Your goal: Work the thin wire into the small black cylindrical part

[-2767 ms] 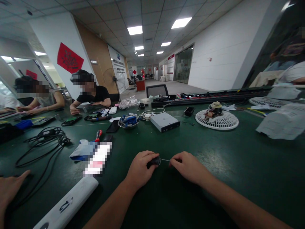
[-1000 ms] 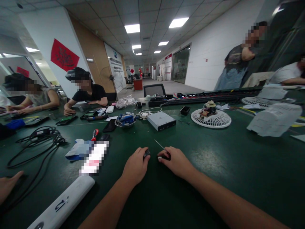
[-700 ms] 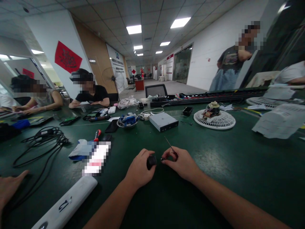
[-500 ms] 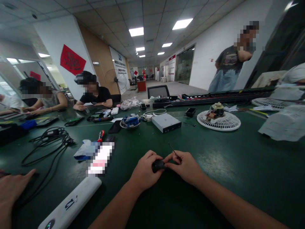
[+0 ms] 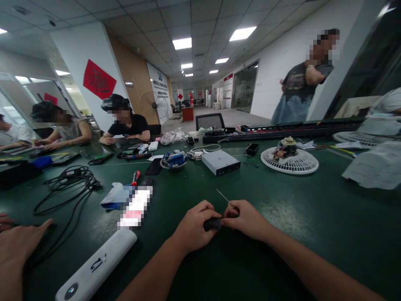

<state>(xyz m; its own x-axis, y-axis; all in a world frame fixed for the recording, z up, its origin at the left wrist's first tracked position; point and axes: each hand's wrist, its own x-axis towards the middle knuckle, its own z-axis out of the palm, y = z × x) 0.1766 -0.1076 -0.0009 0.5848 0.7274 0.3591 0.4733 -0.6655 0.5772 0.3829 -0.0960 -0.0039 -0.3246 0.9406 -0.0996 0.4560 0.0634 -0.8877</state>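
A silver box [image 5: 221, 161] rests on the green bench [image 5: 184, 190]. Left of the box stands a bowl [image 5: 173, 168] of blue items [image 5: 175, 158]; right of it, a white fan grille [image 5: 297, 164]; behind it, a chair [image 5: 209, 121]; far left of it, black cable [image 5: 73, 172].

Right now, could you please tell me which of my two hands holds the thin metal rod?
Your right hand: the rod juts out from it, while your left hand grips a dark piece.
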